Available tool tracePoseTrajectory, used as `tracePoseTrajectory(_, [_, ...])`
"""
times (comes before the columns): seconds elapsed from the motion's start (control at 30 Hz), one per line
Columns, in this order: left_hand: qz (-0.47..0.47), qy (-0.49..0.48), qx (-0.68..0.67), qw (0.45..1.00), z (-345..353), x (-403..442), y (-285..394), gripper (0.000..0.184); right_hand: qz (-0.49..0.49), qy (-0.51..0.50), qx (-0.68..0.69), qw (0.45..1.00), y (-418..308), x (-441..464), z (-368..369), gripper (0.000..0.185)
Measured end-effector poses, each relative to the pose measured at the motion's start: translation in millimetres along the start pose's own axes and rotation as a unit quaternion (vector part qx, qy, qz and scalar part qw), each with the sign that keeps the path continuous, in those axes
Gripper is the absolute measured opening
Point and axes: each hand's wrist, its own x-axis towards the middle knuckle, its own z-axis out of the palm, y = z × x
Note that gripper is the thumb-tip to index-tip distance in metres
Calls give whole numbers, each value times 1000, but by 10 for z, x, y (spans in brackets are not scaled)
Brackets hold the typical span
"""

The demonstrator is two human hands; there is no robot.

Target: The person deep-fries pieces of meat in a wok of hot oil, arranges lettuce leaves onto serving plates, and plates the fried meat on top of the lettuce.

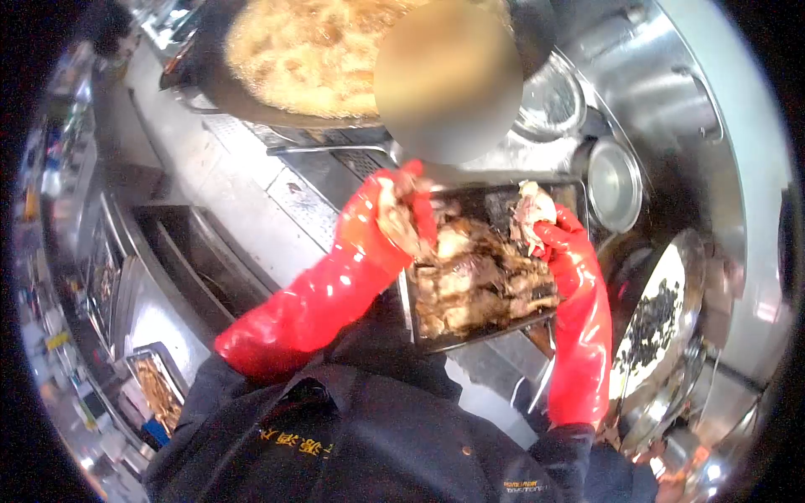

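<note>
Both hands wear long, shiny red rubber gloves. My left hand [377, 205] is closed around a pale brown piece of meat [397, 220], over the left side of a dark rectangular tray [453, 342]. At the tray's far right, my right hand [567, 241] grips another piece of meat [532, 214], with paler flesh showing. Several browned, wet-looking chunks of meat [474, 281] lie packed together in the tray below. The exact cut is too blurred to tell.
Beyond the tray, a large wok [201, 71] holds bubbling, foamy golden liquid; a blurred disc covers part of it. Metal bowls [615, 186] stand right of the tray. Farther right is a round pan [671, 310] with dark bits. Another food tray [156, 390] sits at lower left.
</note>
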Motion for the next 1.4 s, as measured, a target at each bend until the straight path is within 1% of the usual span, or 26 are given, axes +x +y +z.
tracePoseTrajectory(0.07, [40,-21,23,999,424,-1,564,38,-21,-34,-30,999,-395,96,412,48])
tracePoseTrajectory(0.13, [74,-66,103,990,575,241,1216,29,-32,-37,-57,997,-849,160,993,48])
tracePoseTrajectory(0.17, [86,-84,151,981,624,382,1561,25,-6,-105,-87,991,-1025,347,1135,42])
tracePoseTrajectory(0.2, [110,-14,203,973,781,487,1698,23,2,-52,-111,992,-1162,428,1399,32])
tracePoseTrajectory(0.23, [125,58,254,957,937,591,1835,23,0,-63,-85,994,-1223,631,1524,22])
tracePoseTrajectory(0.27, [131,52,251,958,965,740,1912,23,19,-97,-99,990,-1202,1040,1453,17])
tracePoseTrajectory(0.33, [59,116,323,937,676,1325,2055,25,38,-33,-168,985,-1299,1512,1499,18])
tracePoseTrajectory(0.37, [-66,-89,260,959,298,1942,2150,26,-182,-111,-335,918,-1210,2043,1216,22])
tracePoseTrajectory(0.43, [-22,-53,364,930,321,1975,2001,24,-282,-124,-244,920,-961,2843,380,22])
tracePoseTrajectory(0.47, [28,-45,439,897,365,1891,1931,23,-147,-69,3,987,-940,3128,404,19])
tracePoseTrajectory(0.5, [87,-42,507,857,391,1835,1841,23,-216,49,-70,973,-1223,2292,849,41])
tracePoseTrajectory(0.57, [213,-15,579,787,447,1634,1682,22,-243,37,-103,964,-1419,2772,377,45])
tracePoseTrajectory(0.63, [325,18,584,743,518,1415,1541,22,-349,54,-79,932,-1421,1823,796,45])
tracePoseTrajectory(0.7, [440,27,546,713,579,992,1446,22,-364,74,-111,922,-1302,1281,964,48])
tracePoseTrajectory(0.73, [499,24,518,694,543,698,1422,22,-365,121,-130,914,-1102,1182,997,37])
tracePoseTrajectory(0.8, [599,17,469,649,283,156,1322,23,-457,-80,-199,863,-695,1167,647,11])
tracePoseTrajectory(0.83, [634,18,454,626,49,-163,1303,24,-488,-91,-205,843,-349,1075,709,9])
tracePoseTrajectory(0.87, [616,28,455,642,-270,-497,1289,25,-518,-102,-211,823,-5,973,791,13])
tracePoseTrajectory(0.93, [488,86,477,727,-1119,-1121,1252,25,-451,61,-361,814,619,672,993,22])
tracePoseTrajectory(1.0, [364,389,523,666,-1734,-1755,1142,34,-428,-34,-359,829,1082,650,1000,31])
tracePoseTrajectory(1.07, [327,513,467,641,-2423,-2084,1219,38,-460,-36,-386,799,1403,860,1090,26])
tracePoseTrajectory(1.13, [273,630,460,563,-3411,-2297,1440,36,-381,-171,-363,833,1552,888,1302,23])
tracePoseTrajectory(1.17, [277,637,446,564,-3547,-2591,1442,36,-385,-185,-367,826,1591,883,1383,23])
tracePoseTrajectory(1.27, [300,624,311,651,-3890,-3498,1542,19,-341,-177,-485,786,1716,936,1886,16])
tracePoseTrajectory(1.33, [280,625,518,513,-4378,-3716,1686,27,-317,-181,-555,748,1857,1032,2486,28])
tracePoseTrajectory(1.4, [344,659,351,569,-4289,-3942,1786,28,-311,-208,-598,709,1998,1122,3082,27])
